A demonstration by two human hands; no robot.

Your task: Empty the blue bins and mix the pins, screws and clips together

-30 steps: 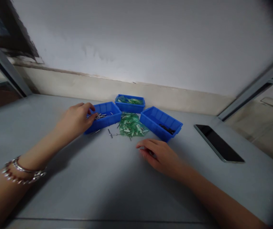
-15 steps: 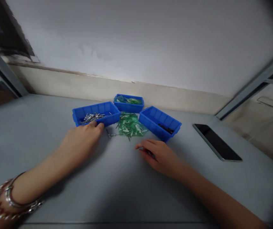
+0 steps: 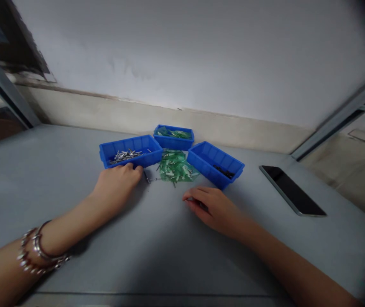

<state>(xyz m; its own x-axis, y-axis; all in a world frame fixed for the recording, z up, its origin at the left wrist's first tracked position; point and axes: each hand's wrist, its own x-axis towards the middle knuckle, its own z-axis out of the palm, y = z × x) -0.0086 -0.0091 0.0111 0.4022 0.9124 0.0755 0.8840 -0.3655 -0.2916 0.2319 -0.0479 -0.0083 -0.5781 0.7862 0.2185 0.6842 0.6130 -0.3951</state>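
Observation:
My left hand (image 3: 116, 184) lies palm down on the grey table (image 3: 73, 179), its fingertips at the front wall of the left blue bin (image 3: 130, 152), which holds metal pins. A loose metal pin (image 3: 148, 178) lies just right of those fingertips. My right hand (image 3: 213, 209) rests curled on the table with a small dark part under its fingers; I cannot tell if it grips it. A heap of green plastic pieces (image 3: 176, 167) lies between the bins. The right blue bin (image 3: 216, 164) holds a few dark parts. The back blue bin (image 3: 173, 137) holds green pieces.
A black phone (image 3: 292, 190) lies face up at the right. A pale wall runs behind the bins. Slanted metal frame bars stand at the far left (image 3: 3, 87) and far right (image 3: 338, 117).
My left hand has come out of the left bin and down onto the table in front of it. My right hand has stayed in place.

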